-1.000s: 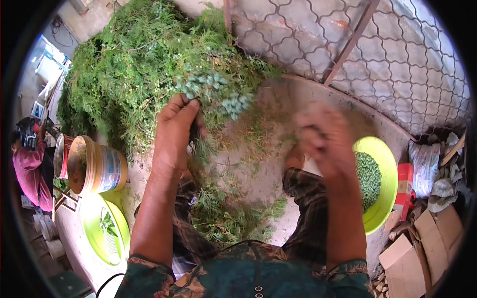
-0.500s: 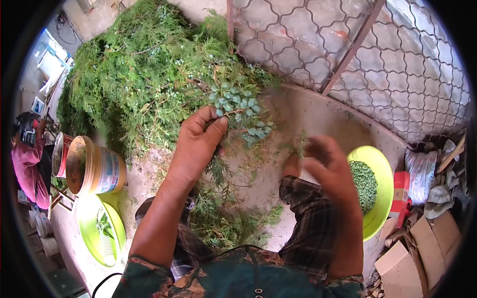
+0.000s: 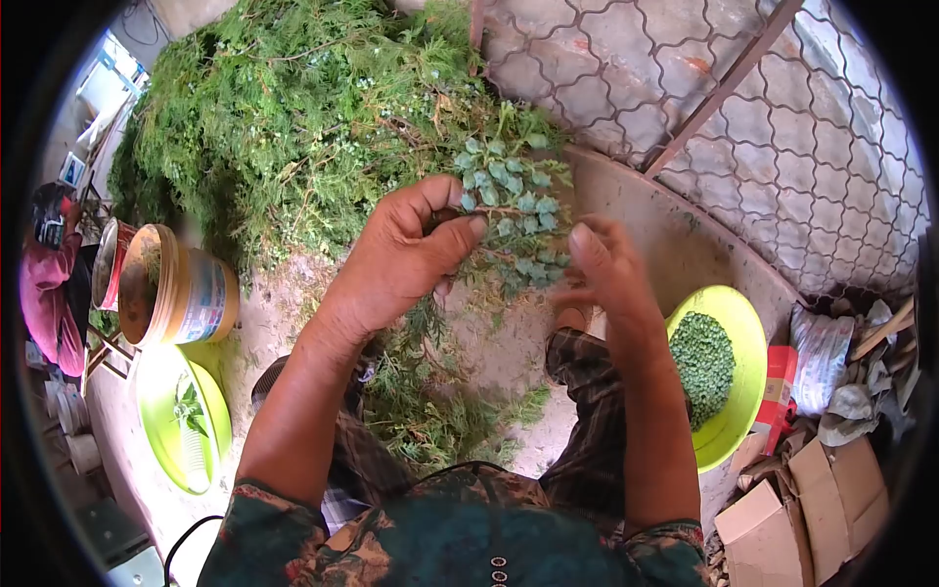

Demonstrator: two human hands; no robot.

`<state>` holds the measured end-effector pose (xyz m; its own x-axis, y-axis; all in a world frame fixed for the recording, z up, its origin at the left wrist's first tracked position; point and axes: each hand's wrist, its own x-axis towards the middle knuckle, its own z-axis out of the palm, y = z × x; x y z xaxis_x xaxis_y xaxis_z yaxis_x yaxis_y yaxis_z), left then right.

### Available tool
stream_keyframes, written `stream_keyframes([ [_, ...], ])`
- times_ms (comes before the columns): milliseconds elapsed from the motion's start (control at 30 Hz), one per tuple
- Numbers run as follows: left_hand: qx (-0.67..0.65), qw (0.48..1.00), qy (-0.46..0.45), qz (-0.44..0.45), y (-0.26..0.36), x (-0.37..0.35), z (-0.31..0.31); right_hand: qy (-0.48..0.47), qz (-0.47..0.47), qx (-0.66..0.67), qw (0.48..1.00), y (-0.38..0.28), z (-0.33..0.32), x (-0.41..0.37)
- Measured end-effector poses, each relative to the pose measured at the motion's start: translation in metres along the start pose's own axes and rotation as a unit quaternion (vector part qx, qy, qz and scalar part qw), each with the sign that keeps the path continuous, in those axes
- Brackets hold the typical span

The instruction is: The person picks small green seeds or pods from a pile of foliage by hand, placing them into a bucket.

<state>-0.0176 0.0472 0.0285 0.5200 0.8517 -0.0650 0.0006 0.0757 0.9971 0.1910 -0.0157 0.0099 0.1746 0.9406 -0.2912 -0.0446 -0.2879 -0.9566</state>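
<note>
Between the thumb and fingers of my left hand (image 3: 391,259) is an evergreen branch (image 3: 507,186), thick with blue-green cones at its tip. Just right of those cones is my right hand (image 3: 614,284), fingers apart, with nothing visible in it. A large heap of leafy evergreen branches (image 3: 264,157) lies beyond my left hand. Loose green clippings (image 3: 421,421) are strewn on the floor between my legs. To the right stands a yellow-green bowl (image 3: 751,362), holding many picked green cones (image 3: 700,370).
At left are a yellowish bucket (image 3: 207,293), a red-and-white bucket (image 3: 110,259) and another yellow-green basin (image 3: 156,430). A person in pink (image 3: 49,293) is at the far left. Wire mesh (image 3: 606,78) leans at the back; cardboard (image 3: 773,528) and a red box (image 3: 778,386) lie right.
My right hand has moved up and left to the cones; the small green sprig near its fingers no longer shows. My left hand still grips the branch, now slightly farther right in view.
</note>
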Motion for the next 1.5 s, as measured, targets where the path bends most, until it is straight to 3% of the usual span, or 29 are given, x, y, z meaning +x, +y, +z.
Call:
stream_keyframes([
  [33,-0.001,1.0,0.013,0.002,0.0,0.0,-0.001,-0.003,0.001,-0.003,1.0,0.006,0.0,0.0],
  [67,0.003,1.0,0.02,0.009,-0.002,0.0,-0.001,0.046,-0.139,-0.12,0.982,0.013,0.0,-0.003],
  [100,0.001,1.0,0.025,0.01,-0.003,0.001,-0.001,0.094,-0.275,-0.232,0.928,0.017,0.001,-0.005],
  [133,-0.017,0.999,0.038,-0.007,-0.005,0.002,0.0,0.09,-0.275,-0.233,0.928,0.015,0.006,-0.007],
  [200,-0.039,0.998,0.049,-0.029,-0.008,0.003,0.004,0.081,-0.451,-0.422,0.783,0.009,0.023,-0.015],
  [300,-0.132,0.983,0.076,-0.105,-0.008,0.004,0.009,0.047,-0.423,-0.397,0.813,0.01,0.037,-0.013],
  [367,-0.173,0.968,0.065,-0.169,-0.011,0.003,0.008,0.075,-0.456,-0.389,0.797,0.011,0.037,0.0],
  [467,-0.202,0.957,0.052,-0.2,-0.005,-0.003,0.011,0.091,-0.496,-0.329,0.798,0.012,0.036,0.014],
  [600,-0.22,0.949,0.049,-0.22,-0.004,-0.006,0.01,0.063,-0.461,-0.319,0.826,0.017,0.034,0.017],
  [700,-0.291,0.927,0.017,-0.237,-0.009,-0.006,0.009,0.083,-0.488,-0.328,0.804,0.016,0.035,0.017],
  [867,-0.382,0.881,0.044,-0.277,-0.011,-0.008,0.016,0.128,-0.497,-0.383,0.768,0.009,0.034,0.012],
  [967,-0.345,0.905,0.016,-0.249,-0.008,-0.009,0.021,0.163,-0.52,-0.412,0.73,0.008,0.023,0.02],
  [1033,-0.302,0.921,0.04,-0.242,-0.005,-0.012,0.021,0.325,-0.528,-0.415,0.666,0.003,-0.003,0.034],
  [1067,-0.262,0.934,0.07,-0.231,-0.005,-0.014,0.02,0.342,-0.401,-0.27,0.805,-0.005,-0.031,0.036],
  [1100,-0.263,0.934,0.066,-0.231,-0.006,-0.015,0.018,0.339,-0.254,-0.108,0.899,-0.013,-0.058,0.036],
  [1133,-0.28,0.934,0.062,-0.216,-0.008,-0.015,0.014,0.341,-0.256,-0.108,0.898,-0.01,-0.073,0.035],
  [1167,-0.293,0.933,0.057,-0.2,-0.009,-0.014,0.011,0.184,-0.167,0.149,0.957,-0.003,-0.083,0.035],
  [1200,-0.312,0.927,0.054,-0.199,-0.01,-0.014,0.015,0.005,-0.061,0.391,0.918,0.005,-0.089,0.033],
  [1267,-0.321,0.925,0.043,-0.199,-0.007,-0.013,0.021,-0.055,0.018,0.465,0.883,0.006,-0.054,0.017],
  [1367,-0.339,0.919,0.029,-0.198,-0.006,-0.012,0.021,-0.03,0.054,0.412,0.909,0.002,-0.009,-0.008],
  [1433,-0.35,0.916,0.031,-0.194,-0.006,-0.01,0.02,-0.095,0.117,0.384,0.911,0.006,-0.002,-0.011],
  [1500,-0.343,0.917,0.039,-0.201,-0.006,-0.01,0.019,-0.099,0.116,0.381,0.912,0.002,0.001,-0.012],
])
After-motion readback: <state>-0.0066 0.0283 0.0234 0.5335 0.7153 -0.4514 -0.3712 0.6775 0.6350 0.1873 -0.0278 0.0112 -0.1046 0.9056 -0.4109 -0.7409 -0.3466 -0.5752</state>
